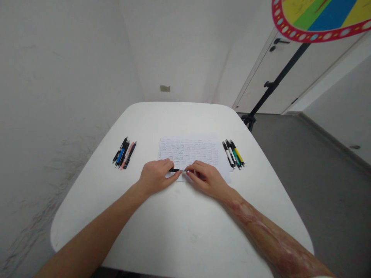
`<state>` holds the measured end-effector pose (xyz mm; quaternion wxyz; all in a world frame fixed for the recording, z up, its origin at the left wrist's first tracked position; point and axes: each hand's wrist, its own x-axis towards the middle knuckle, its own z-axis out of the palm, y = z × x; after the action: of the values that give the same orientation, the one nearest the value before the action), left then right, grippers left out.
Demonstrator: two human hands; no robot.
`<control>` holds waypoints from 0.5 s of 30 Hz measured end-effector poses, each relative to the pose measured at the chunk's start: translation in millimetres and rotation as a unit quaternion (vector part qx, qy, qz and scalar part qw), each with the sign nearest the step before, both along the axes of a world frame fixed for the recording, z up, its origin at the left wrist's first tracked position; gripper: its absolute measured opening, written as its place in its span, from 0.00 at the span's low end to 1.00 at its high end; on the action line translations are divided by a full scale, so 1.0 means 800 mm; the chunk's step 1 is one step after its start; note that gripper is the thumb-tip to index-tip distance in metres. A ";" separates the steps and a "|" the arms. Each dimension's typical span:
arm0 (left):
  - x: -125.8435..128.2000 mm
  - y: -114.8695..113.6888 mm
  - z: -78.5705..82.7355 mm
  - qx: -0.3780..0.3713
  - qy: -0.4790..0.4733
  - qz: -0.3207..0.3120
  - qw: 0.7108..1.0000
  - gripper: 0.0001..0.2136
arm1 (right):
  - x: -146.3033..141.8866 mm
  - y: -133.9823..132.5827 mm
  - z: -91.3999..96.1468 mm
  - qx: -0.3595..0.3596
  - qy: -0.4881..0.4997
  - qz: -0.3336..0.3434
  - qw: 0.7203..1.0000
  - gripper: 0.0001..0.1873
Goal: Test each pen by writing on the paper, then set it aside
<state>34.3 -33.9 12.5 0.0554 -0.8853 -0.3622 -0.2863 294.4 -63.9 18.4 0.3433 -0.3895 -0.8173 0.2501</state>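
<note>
A thin black pen (pixel 175 170) lies crosswise at the near edge of a sheet of paper (pixel 189 151) covered in handwriting, held between both hands. The left hand (pixel 155 177) pinches the pen's dark end between thumb and fingers, knuckles up, resting on the paper's near left corner. The right hand (pixel 206 178) meets it from the other side, its fingertips closed on the pen's silvery tip, and it rests on the paper's near right part. The two hands nearly touch over the pen.

The paper lies in the middle of a white table (pixel 179 227) with rounded corners. Left of the paper, well apart from it, is a bunch of pens (pixel 124 153) in black, blue and pink. Just beside the paper's right edge lies a second group of pens (pixel 233 153), black, white, green and yellow. Beyond the table to the right of the paper stands a black stand (pixel 271 87) carrying a colourful wheel (pixel 320 17), with a white door (pixel 282 73) behind it.
</note>
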 end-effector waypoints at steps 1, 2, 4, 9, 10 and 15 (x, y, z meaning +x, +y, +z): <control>0.001 0.000 0.000 0.005 0.000 0.004 1.000 0.18 | -0.001 0.000 0.000 0.002 -0.001 0.001 1.000 0.09; 0.001 -0.001 0.000 0.009 0.001 0.008 1.000 0.18 | -0.001 0.000 0.000 0.004 -0.003 0.003 1.000 0.09; 0.002 -0.001 0.001 0.016 0.002 0.013 1.000 0.18 | -0.001 0.000 0.000 0.008 -0.005 0.000 1.000 0.09; -0.001 0.000 0.004 0.022 -0.006 0.025 0.999 0.17 | 0.011 0.004 0.002 0.046 -0.035 -0.086 0.995 0.05; -0.002 0.000 0.004 0.022 -0.007 0.027 0.999 0.17 | 0.017 0.006 0.002 0.056 -0.059 -0.108 0.991 0.06; -0.004 0.001 0.006 0.025 -0.010 0.033 0.999 0.17 | 0.039 0.019 -0.001 0.074 -0.177 -0.172 0.966 0.16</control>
<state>31.5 -33.5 16.9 0.0836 -0.8684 -0.3845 -0.3017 325.7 -48.6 18.0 0.2589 -0.5360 -0.8018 0.0529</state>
